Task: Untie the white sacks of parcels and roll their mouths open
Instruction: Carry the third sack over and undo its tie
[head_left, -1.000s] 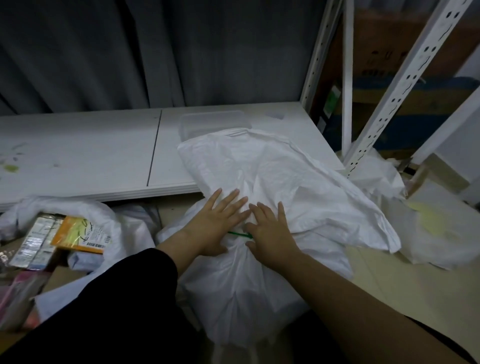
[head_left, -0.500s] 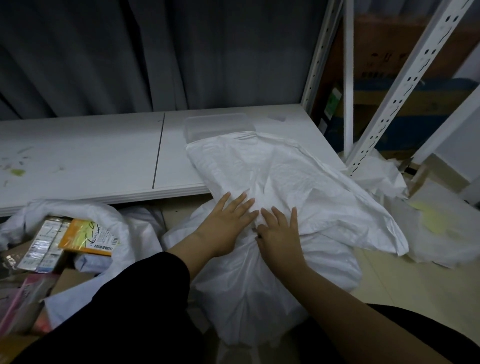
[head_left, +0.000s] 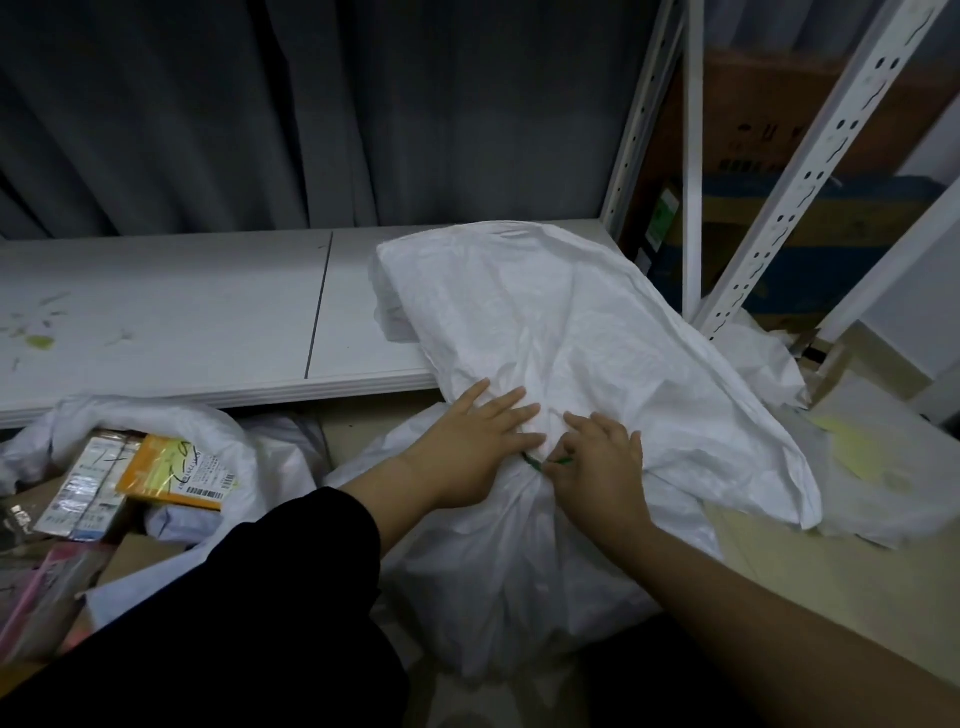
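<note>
Tied white sack (head_left: 519, 582) on the floor, centre of view, full and rounded below the neck. Neck cinched by a thin green tie (head_left: 531, 460), right between the two hands. Loose top of the sack above the tie flopped forward, draped over the front edge of a low white shelf (head_left: 182, 322) and lying partly on it.

Left grip (head_left: 478, 441): bare hand flat on the sack just above the neck, fingers straight and spread, pressing the fabric, nothing held. Black sleeve (head_left: 234, 597) down to the forearm.

Right grip (head_left: 597, 467): bare hand at the neck, fingers curled, thumb and fingertip pinched on the green tie, a short green end showing at the thumb. Arm bare.

Left of view: second white sack (head_left: 171, 415) on the floor against the shelf edge, mouth open. Parcels inside, among them an orange packet (head_left: 166, 467) with a barcode label and a pale packet just beside it. Pink packaging (head_left: 41, 597) nearer, bottom left, contents not readable.

Right of view: more white sacking (head_left: 883, 493) slumped on the floor, touching the draped top of the tied sack, with a yellow patch on it.

Behind: grey curtain (head_left: 260, 104) across the back. White perforated rack uprights (head_left: 810, 156) at right, cardboard boxes (head_left: 779, 78) behind them. Green-yellow smears on the shelf, far left.
</note>
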